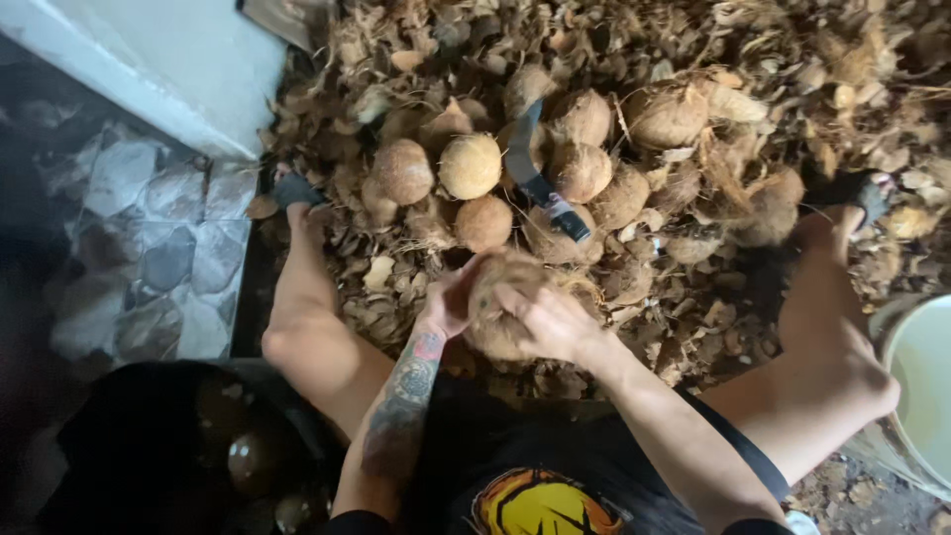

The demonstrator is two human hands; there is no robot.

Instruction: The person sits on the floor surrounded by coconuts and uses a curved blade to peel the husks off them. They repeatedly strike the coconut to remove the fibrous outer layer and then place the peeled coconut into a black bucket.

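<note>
— What sat on the far left when you looked down through the head camera?

— I saw a stone-patterned floor beside a pale slab. Below them lay a dark tub with a few wet brown balls in it, too dim for me to name.

— And moving right?

— The person's left knee came next, then the left hand. Its fingers were curled against the left side of a husked coconut, pressing on the fibre. The coconut was held low in front of the body, between the knees, just at the near edge of the husk pile.

— The other hand?

— The right hand lay over the front of the same coconut, fingers bent and closed on it, so it hid much of the shell from me.

— What stood behind?

— A cluster of round brown coconuts rested on the husks just beyond the hands, and a dark curved blade stuck up among them, with a pale band near its lower end. Loose husk covered everything further back.

— And far right?

— The right leg stretched out, and past it I saw the rim of a white bucket, cut off by the frame.
</note>
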